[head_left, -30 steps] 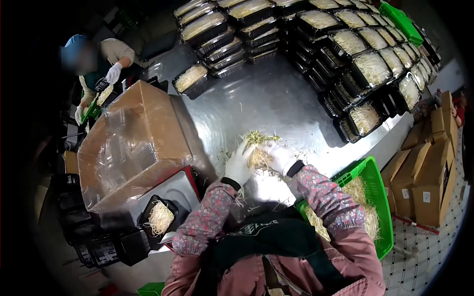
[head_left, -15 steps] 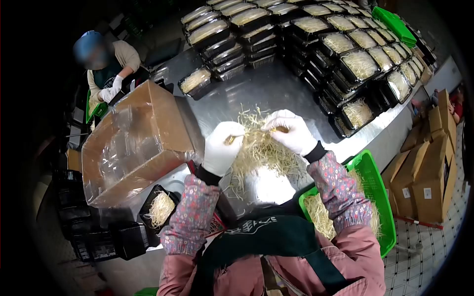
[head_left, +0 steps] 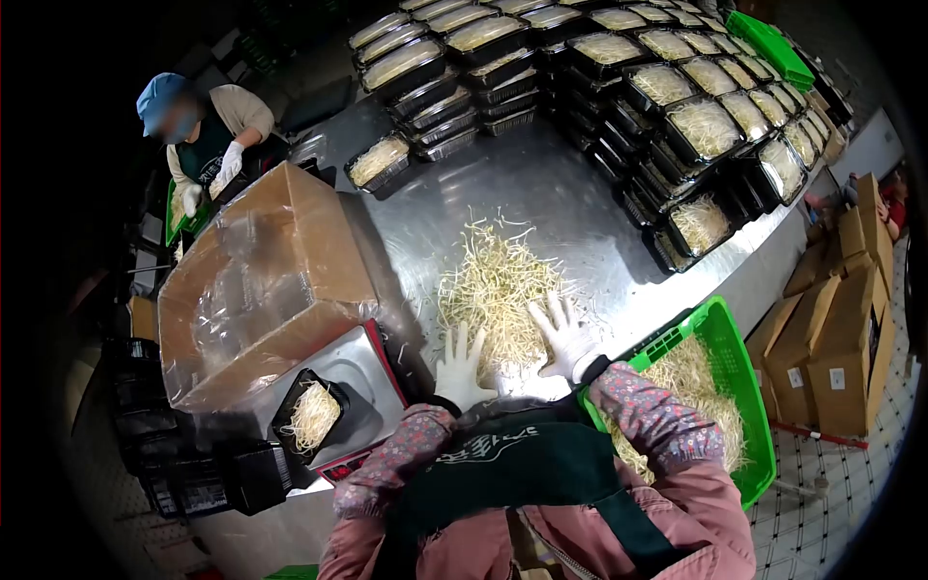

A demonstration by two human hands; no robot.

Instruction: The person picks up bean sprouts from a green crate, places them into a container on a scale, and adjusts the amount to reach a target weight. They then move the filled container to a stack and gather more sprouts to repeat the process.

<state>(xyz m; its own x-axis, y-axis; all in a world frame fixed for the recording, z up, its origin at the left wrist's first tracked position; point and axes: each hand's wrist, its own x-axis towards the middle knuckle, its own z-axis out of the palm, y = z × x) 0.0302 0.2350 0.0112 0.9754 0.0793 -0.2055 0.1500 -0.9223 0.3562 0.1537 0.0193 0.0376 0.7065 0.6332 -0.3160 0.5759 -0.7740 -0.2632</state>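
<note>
Both of the person's white-gloved hands lie flat on the near edge of a loose heap of pale, stringy bean sprouts spread on the bare stainless-steel table. The left hand and the right hand are open with fingers splayed. They grip nothing and seem to press down, probably to spread the strands thin or keep them from sliding off the table edge. Just right of the heap, at the person's elbow, a bright green slatted plastic crate holds more sprouts, close enough to draw from. Left of the heap and nearer the person, a shallow black plastic tray partly filled with sprouts sits on what looks like a red-edged metal weighing scale, within reach of the left hand. Further left stands a large brown cardboard box lined with clear plastic film. Beyond the heap, stacks of filled black trays stand in rows, out of the working space. Beyond the box, a co-worker in white gloves works apart. White lettering on the person's dark green apron is too distorted to read.
</note>
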